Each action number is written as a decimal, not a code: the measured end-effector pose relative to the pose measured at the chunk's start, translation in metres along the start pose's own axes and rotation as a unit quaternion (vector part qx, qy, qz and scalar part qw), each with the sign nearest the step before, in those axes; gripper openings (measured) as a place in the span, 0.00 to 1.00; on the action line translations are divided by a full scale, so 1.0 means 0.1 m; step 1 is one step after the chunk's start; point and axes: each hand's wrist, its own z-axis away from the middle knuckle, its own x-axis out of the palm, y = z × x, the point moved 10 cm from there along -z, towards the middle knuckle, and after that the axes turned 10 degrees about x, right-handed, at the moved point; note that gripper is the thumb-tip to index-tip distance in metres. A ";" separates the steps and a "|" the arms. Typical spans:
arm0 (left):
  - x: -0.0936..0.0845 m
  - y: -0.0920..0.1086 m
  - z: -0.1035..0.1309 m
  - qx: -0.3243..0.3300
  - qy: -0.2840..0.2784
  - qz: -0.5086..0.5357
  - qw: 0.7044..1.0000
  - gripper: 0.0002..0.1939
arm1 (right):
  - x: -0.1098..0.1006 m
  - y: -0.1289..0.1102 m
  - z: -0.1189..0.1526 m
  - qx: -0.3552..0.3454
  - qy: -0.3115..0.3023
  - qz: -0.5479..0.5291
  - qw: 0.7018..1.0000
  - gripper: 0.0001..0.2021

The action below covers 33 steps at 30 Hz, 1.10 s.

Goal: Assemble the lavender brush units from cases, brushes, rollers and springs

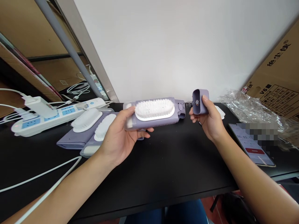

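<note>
My left hand (123, 133) is wrapped round the left end of a purple brush head (161, 123) and lifts it above the table. Its oval pad of white bristles (154, 109) faces up, and a hollow socket (181, 109) juts from its right end. A short way to the right, my right hand (211, 119) grips a purple hollow cap (201, 101) between thumb and fingers. The cap's opening faces left, apart from the socket, and a thin metal spring (188, 104) shows at it. Two similar purple brush heads (73, 137) lie on the table behind my left hand.
A white power strip (63, 116) with plugs and cables lies at the left on the black table (168, 174). At the right are a phone (252, 146), crumpled clear plastic (247, 109) and a cardboard box (275, 74). A white wall (163, 46) stands behind.
</note>
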 end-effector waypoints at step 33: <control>-0.02 -0.09 0.03 0.028 0.007 -0.097 0.995 0.25 | 0.41 0.28 0.17 0.051 -0.128 -0.008 0.990 0.17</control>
